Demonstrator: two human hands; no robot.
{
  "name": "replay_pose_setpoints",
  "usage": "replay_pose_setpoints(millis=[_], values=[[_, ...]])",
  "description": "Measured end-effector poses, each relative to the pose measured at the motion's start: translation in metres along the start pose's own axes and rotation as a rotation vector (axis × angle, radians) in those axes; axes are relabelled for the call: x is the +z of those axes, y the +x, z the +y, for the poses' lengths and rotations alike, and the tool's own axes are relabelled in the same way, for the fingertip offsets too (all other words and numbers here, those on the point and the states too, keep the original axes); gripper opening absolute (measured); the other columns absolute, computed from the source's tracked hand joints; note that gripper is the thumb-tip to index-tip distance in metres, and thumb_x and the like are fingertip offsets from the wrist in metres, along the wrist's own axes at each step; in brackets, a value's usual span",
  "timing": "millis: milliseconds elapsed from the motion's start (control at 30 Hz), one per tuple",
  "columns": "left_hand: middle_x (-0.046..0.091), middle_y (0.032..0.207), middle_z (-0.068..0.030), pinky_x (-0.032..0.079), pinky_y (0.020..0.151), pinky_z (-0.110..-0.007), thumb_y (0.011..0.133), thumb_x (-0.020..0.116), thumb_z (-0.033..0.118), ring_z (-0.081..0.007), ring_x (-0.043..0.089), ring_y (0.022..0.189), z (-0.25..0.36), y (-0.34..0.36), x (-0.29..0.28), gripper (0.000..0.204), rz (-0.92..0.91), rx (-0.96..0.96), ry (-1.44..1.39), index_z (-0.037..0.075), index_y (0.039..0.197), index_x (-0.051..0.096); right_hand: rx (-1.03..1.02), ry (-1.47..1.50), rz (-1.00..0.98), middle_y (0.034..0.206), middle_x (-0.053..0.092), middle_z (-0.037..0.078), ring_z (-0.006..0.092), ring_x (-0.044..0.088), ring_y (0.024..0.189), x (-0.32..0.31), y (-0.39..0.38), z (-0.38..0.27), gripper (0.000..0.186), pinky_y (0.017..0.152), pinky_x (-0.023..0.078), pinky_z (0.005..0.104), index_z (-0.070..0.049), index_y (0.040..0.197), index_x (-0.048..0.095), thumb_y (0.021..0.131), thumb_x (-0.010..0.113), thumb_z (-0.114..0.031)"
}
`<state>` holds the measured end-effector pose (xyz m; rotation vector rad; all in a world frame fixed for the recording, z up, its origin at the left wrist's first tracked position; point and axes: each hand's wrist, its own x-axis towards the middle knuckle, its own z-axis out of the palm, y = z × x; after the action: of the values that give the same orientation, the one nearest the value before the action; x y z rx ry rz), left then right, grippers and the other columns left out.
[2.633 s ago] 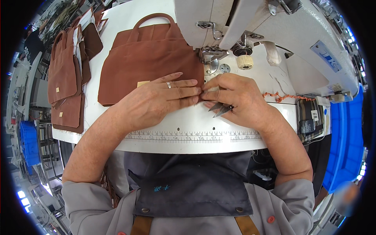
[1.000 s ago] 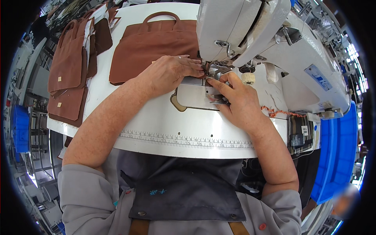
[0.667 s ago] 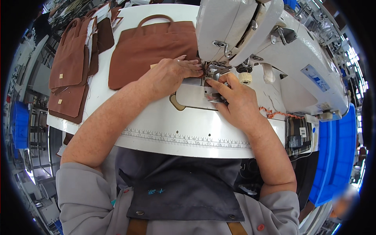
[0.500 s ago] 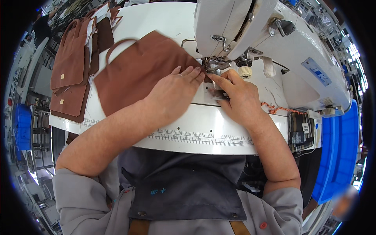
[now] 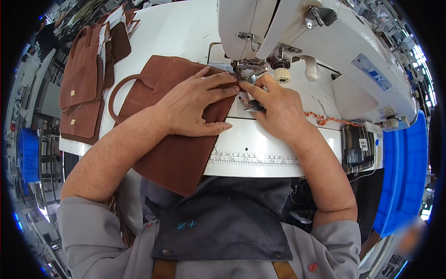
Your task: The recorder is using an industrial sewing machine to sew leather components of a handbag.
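Note:
A brown leather bag piece [image 5: 172,153] with a looped handle [image 5: 113,100] lies slantwise on the white sewing machine bed, one corner hanging over the front edge. Its upper right corner is under the needle and presser foot [image 5: 238,69]. My left hand [image 5: 193,100] rests flat on the leather, fingers spread and thumb apart, fingertips close to the presser foot. Tucked in my right hand [image 5: 281,109] is a pair of small metal thread snips [image 5: 253,106], blades pointing left. My right index finger touches the leather's edge beside the foot; the exact stitching point is hidden.
The sewing machine head [image 5: 297,32] looms above at the right. Stacked brown leather pieces [image 5: 81,93] with handles lie at the left. An orange twisted cord [image 5: 320,117] and a striped pouch [image 5: 357,146] sit at the right, near a blue bin [image 5: 402,172]. A ruler strip [image 5: 251,158] runs along the front edge.
The leather has turned counterclockwise, its lower corner swinging over the table's front edge. My left hand has spread its fingers and thumb. My right hand stays near the foot with the snips.

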<state>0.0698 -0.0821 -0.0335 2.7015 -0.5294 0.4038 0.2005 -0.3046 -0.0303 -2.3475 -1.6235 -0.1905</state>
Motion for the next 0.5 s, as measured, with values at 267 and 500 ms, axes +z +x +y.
replay_pose_setpoints(millis=[267,500], values=[[0.05,0.154,-0.0166,0.028,0.123,-0.06,0.079,0.079,0.042,-0.0359,0.046,0.145,-0.009,0.003,-0.004,0.08,-0.078,0.011,-0.009,0.005,0.146,0.057,0.026,-0.016,-0.011,0.107,0.06,0.006,0.0288,0.068,0.084,-0.002,0.0,-0.002,0.06,0.072,0.056,0.0426,-0.019,0.138,0.064,0.079,0.078,-0.016],[0.051,0.152,-0.0183,0.028,0.122,-0.061,0.079,0.079,0.045,-0.0361,0.045,0.145,0.013,0.002,0.009,0.08,-0.007,-0.136,0.039,0.004,0.145,0.058,-0.003,0.048,0.051,0.099,0.06,0.005,0.028,0.067,0.082,0.0,-0.002,0.003,0.055,0.069,0.054,0.0418,-0.016,0.132,0.067,0.078,0.078,-0.013]])
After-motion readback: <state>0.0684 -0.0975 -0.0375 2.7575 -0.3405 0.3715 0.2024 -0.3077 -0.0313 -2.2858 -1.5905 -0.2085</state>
